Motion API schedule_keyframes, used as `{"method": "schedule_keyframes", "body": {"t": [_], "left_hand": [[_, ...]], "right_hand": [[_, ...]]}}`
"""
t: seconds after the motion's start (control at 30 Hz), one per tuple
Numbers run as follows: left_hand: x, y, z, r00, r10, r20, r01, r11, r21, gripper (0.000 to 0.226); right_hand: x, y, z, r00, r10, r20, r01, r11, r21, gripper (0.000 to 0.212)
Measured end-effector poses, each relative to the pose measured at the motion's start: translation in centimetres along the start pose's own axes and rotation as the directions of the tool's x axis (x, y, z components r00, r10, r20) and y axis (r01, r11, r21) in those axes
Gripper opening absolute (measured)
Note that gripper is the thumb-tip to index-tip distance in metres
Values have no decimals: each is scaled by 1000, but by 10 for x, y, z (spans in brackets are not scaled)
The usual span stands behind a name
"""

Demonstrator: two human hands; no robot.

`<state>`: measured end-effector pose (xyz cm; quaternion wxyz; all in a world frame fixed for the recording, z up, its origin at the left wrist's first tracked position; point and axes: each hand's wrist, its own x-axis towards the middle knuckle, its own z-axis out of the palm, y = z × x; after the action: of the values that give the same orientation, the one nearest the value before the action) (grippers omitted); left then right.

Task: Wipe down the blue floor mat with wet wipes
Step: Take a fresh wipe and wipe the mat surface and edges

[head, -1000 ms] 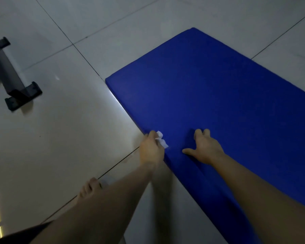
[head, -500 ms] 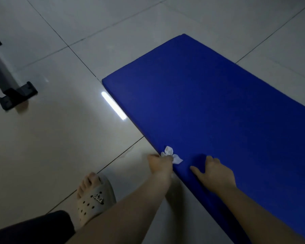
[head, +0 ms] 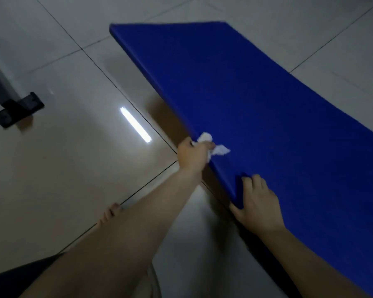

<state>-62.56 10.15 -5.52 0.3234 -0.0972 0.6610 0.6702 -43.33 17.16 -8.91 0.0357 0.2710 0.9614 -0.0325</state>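
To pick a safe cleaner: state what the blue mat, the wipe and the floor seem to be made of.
The blue mat: probably foam under a matte cover; thick edge, no glare. The wipe: thin white nonwoven or paper, crumpled into soft folds. The floor: glazed, glossy tile; grout lines, mirrored light strip.

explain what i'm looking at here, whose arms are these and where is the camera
No machine here: a person works with bare hands, and the camera sits on their head, looking down, so the arms reach in from the bottom. The left hand holds a crumpled white wet wipe against the edge of the blue mat. The right hand grips that same edge nearer the person, fingers on top. The edge looks raised off the tiled floor, with shadow beneath. At the left stands a black-and-grey frame foot; the bright bar is a lamp's reflection.
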Motion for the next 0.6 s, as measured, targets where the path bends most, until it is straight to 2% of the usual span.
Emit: {"method": "schedule_keyframes", "body": {"t": [0.1, 0.2, 0.27, 0.33, 0.4, 0.47, 0.53, 0.57, 0.6], "left_hand": [[31, 44, -29, 996, 74, -44, -76, 997, -34, 21], [72, 65, -66, 993, 91, -78, -86, 995, 59, 24], [97, 70, -92, 985, 83, -151, -55, 982, 182, 31], [120, 69, -112, 981, 36, -192, 13, 970, 244, 36], [136, 61, -123, 985, -32, -169, 89, 937, 339, 42], [137, 47, -125, 979, -39, -201, 145, 826, 544, 62], [139, 31, -131, 961, 142, -239, 43, 774, 632, 66], [138, 23, -135, 947, 247, -207, -57, 761, 647, 54], [135, 19, -137, 930, 335, -153, -131, 689, 713, 37]], "right_hand": [[37, -36, -18, 995, -60, -76, 62, 998, 29, 67], [70, -64, -22, 987, -127, -102, 139, 982, 124, 78], [80, -69, -19, 995, -93, 25, 85, 971, 224, 82], [79, -59, -7, 982, 4, 188, -44, 977, 211, 85], [77, -45, 8, 921, 36, 387, -118, 975, 190, 90], [79, -35, 18, 864, 14, 503, -144, 965, 221, 92], [90, -35, 22, 838, 19, 546, -154, 967, 203, 101], [96, -37, 22, 818, 25, 575, -153, 973, 175, 111], [101, -41, 22, 795, 32, 605, -147, 979, 142, 121]]}}
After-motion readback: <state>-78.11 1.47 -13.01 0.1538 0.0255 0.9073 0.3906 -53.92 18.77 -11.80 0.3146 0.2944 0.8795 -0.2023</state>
